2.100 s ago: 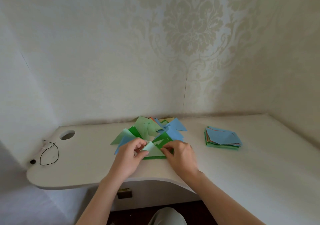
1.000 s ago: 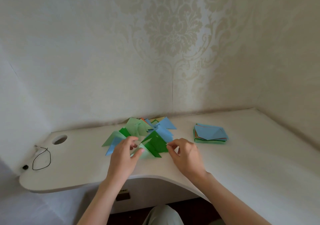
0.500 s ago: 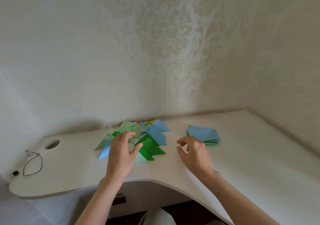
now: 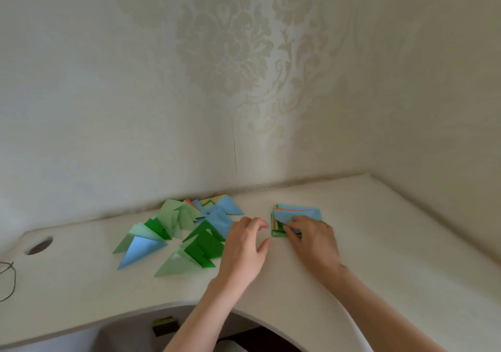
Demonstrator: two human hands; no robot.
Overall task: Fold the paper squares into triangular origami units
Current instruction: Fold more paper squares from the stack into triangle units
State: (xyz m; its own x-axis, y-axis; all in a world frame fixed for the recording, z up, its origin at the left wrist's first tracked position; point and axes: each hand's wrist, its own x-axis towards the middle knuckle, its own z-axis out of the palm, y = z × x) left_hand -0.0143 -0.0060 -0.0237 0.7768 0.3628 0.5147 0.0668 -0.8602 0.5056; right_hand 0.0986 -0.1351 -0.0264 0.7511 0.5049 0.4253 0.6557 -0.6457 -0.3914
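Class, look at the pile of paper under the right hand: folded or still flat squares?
Flat, unfolded. The paper stack shows level, layered square edges beneath the right hand.

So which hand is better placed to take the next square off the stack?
Right. The right hand already rests its fingers on the stack of paper squares; the left hand hovers beside it, touching nothing.

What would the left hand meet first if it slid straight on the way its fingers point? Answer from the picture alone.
Probably the stack of paper squares, whose near edge lies just past the left hand; depth is hard to judge.
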